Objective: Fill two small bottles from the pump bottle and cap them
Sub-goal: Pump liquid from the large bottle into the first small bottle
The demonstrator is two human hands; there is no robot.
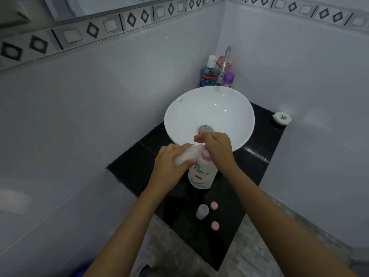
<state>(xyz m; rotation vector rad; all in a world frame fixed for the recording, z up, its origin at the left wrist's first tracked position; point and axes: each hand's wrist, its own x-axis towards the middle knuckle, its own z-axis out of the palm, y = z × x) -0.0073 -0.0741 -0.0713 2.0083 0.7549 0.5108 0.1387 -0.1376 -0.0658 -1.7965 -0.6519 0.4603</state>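
Note:
A white pump bottle [202,174] with a pink collar stands on the black counter [139,166] in front of the basin. My left hand [171,162] holds a small translucent bottle [186,156] tilted, its mouth against the pump's spout. My right hand [216,145] rests on top of the pump head and covers it. A second small translucent bottle [202,211] stands upright and uncapped nearer to me. Two pink caps lie on the counter, one [214,205] beside that bottle and one [215,225] closer to me.
A white round basin [209,108] sits on the counter, with a chrome tap [224,64] behind it. A blue mouthwash bottle [208,73] and a purple-capped bottle [228,79] stand in the corner. A white round lid [282,117] lies at the right. Tiled walls close in on both sides.

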